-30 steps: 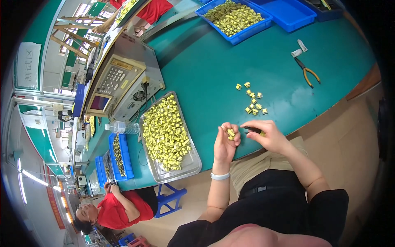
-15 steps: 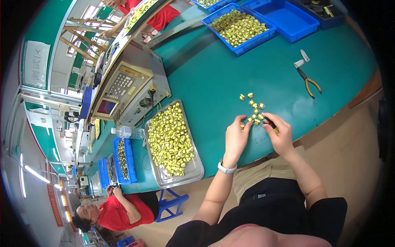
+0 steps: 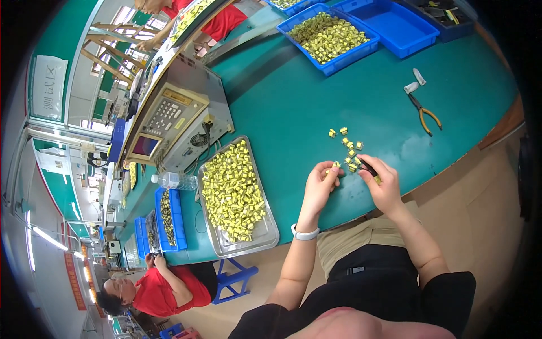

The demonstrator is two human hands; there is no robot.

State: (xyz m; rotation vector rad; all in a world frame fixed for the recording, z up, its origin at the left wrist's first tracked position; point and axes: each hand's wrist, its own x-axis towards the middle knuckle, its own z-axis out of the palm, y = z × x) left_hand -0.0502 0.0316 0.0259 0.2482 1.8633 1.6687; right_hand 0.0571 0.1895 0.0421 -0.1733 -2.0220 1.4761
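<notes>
- L hand (image 3: pixel 319 186): fingertips pinch one small yellow part (image 3: pixel 336 165).
- R hand (image 3: pixel 384 186): closed on dark tool (image 3: pixel 368 167).
- Part prob. light, rigid; pinch by sides.

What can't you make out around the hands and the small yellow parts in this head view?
- Dark tool in the right hand: fingers hide most of it.
- Yellow part at the left hand: too small to show detail.
- Loose yellow parts on the green table: too small to identify.
- Far blue bin: cut off by the fisheye rim.
</notes>
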